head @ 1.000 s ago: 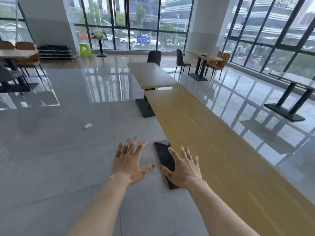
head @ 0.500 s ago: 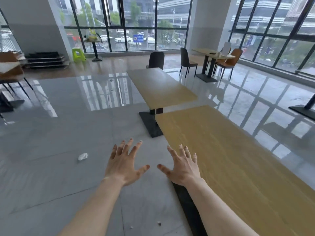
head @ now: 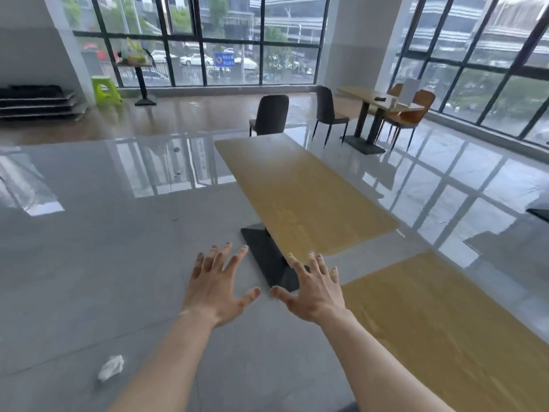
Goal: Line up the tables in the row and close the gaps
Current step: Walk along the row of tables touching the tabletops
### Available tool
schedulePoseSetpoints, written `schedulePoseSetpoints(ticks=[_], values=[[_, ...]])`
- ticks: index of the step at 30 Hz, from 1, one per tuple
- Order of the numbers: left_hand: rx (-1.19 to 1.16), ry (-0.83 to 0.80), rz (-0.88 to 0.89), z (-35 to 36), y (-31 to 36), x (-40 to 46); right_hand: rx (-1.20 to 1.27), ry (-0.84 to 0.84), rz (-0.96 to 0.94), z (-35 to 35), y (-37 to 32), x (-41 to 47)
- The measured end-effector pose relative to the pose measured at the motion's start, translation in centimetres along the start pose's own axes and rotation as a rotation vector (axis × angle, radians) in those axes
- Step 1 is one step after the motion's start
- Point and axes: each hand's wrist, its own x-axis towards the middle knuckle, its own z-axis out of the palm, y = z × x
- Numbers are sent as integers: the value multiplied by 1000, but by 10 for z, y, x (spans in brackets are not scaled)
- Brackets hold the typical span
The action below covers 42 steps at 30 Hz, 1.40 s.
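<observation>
Two long wooden tables stand end to end ahead of me. The far table [head: 300, 191] rests on a black pedestal base [head: 267, 257] and sits shifted left of the near table [head: 445, 328], with a strip of floor showing between their ends. My left hand [head: 218, 288] hovers over the floor left of the base, fingers spread, holding nothing. My right hand [head: 313, 288] is also spread and empty, just short of the far table's near left corner, touching neither table.
A dark chair [head: 271, 114] stands at the far table's far end, a second dark chair [head: 326, 110] beside it. Another table with orange chairs [head: 383, 101] is at the back right. A crumpled paper [head: 111, 367] lies on the glossy floor at left. Windows line the far walls.
I have moved forward along the near table, so the far table and the gap now lie close ahead. Both hands stay raised and spread, holding nothing.
</observation>
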Motion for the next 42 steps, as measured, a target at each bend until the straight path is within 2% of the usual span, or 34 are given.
schedulePoseSetpoints(ticks=[8,14,19,29,37,42], values=[[-9,-62,98,-33,-131,283,81,-24,146,-35,-79,273],[27,-55,210,-18,-195,507,130,27,204,-47,-99,492],[69,-132,291,-6,-236,692,160,21,271,-69,-107,669],[0,-141,483,4,-305,1010,142,85,448,-116,-132,948],[-18,-255,729,22,-393,1226,215,90,762,-108,-182,1138],[17,-323,878,21,-420,1343,287,115,914,-119,-207,1232]])
